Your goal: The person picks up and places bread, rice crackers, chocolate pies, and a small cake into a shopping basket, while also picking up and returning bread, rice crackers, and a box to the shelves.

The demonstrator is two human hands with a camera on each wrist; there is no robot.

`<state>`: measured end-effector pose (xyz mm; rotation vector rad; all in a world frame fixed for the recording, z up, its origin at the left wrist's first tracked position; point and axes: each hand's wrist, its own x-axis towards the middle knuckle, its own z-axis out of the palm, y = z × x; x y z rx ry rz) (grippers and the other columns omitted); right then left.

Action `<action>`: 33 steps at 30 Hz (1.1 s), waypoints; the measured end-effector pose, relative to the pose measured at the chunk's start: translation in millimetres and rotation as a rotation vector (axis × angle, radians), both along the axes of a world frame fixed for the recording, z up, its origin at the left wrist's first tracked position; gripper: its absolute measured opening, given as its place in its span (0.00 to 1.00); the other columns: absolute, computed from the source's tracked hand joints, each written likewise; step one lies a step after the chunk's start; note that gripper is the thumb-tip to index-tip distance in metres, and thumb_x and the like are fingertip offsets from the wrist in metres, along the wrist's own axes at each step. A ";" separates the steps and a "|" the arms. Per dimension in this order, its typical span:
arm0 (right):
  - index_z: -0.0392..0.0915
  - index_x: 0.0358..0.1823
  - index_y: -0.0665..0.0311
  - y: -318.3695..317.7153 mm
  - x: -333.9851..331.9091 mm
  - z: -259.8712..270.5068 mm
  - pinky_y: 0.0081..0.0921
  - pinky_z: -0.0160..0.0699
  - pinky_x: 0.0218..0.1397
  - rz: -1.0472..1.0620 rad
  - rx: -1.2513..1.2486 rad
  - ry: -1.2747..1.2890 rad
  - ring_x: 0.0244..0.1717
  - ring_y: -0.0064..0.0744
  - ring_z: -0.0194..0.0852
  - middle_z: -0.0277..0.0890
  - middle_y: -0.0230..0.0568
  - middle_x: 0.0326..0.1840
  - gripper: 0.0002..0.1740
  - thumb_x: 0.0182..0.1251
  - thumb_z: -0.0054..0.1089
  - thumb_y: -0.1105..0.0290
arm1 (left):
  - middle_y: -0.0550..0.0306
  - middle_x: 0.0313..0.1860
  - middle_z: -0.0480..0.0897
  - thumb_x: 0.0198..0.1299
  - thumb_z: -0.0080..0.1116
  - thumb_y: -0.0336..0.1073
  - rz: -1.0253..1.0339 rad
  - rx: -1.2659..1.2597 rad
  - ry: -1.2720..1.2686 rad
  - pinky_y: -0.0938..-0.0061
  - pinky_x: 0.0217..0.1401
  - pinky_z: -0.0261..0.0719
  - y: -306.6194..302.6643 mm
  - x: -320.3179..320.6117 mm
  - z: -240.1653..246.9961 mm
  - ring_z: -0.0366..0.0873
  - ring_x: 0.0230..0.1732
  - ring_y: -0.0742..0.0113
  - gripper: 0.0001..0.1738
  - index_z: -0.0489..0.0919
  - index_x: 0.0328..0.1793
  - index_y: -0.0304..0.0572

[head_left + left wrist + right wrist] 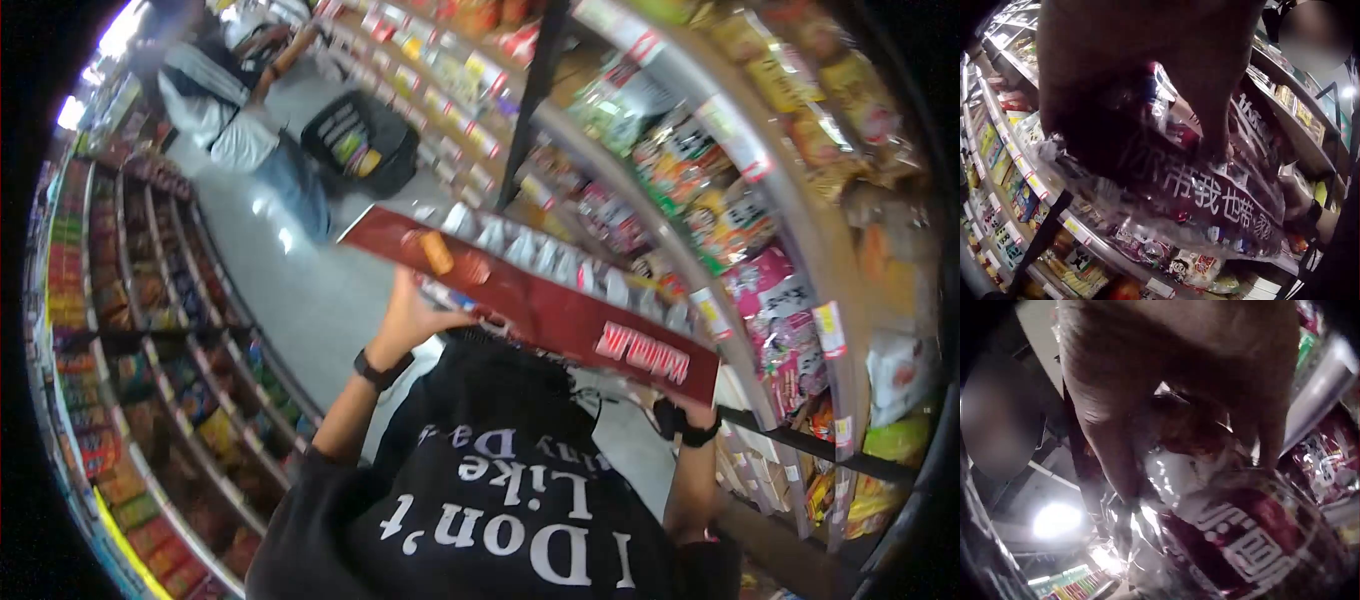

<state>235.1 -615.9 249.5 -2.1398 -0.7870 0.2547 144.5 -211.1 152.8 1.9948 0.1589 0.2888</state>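
A long dark red display box [560, 310], with white lettering near one end and a row of pale-topped packs [540, 255] standing along it, is held up in front of the chest. My left hand [410, 315] grips its left part, thumb along the near side. At the opposite end my right hand [1179, 381] holds it, mostly hidden behind the box in the head view. Shiny clear wrapping and a dark red panel with white characters [1210, 197] show beneath the fingers in the left wrist view. Similar glossy wrapping [1241, 531] lies under the right hand.
Shelves of bagged snacks [700, 180] rise close on the right, with price tags along their edges. Another shelf row [150, 380] runs along the left. Up the aisle [270, 260] a person [235, 120] stands beside a black basket [360, 145].
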 end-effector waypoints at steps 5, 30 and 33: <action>0.79 0.54 0.69 41.7 21.8 -31.1 0.24 0.78 0.56 -0.242 0.049 0.615 0.45 0.23 0.80 0.83 0.35 0.47 0.23 0.57 0.76 0.74 | 0.46 0.58 0.77 0.35 0.87 0.35 0.025 -0.262 0.136 0.67 0.64 0.75 -7.1 -4.6 -4.9 0.76 0.60 0.62 0.56 0.58 0.67 0.33; 0.71 0.65 0.68 101.8 78.7 -268.6 0.30 0.62 0.73 -0.066 -0.286 0.322 0.68 0.34 0.68 0.73 0.44 0.66 0.35 0.56 0.73 0.69 | 0.60 0.56 0.79 0.61 0.67 0.30 0.252 -0.847 0.573 0.68 0.61 0.77 -64.7 -75.4 -410.1 0.78 0.56 0.69 0.24 0.73 0.63 0.43; 0.65 0.70 0.69 65.5 77.2 -350.8 0.30 0.60 0.74 -0.041 -0.190 0.459 0.69 0.34 0.66 0.70 0.46 0.68 0.39 0.56 0.72 0.72 | 0.56 0.51 0.81 0.64 0.63 0.32 0.262 -0.768 0.521 0.67 0.57 0.78 -54.9 -46.1 -449.3 0.79 0.53 0.63 0.16 0.77 0.56 0.41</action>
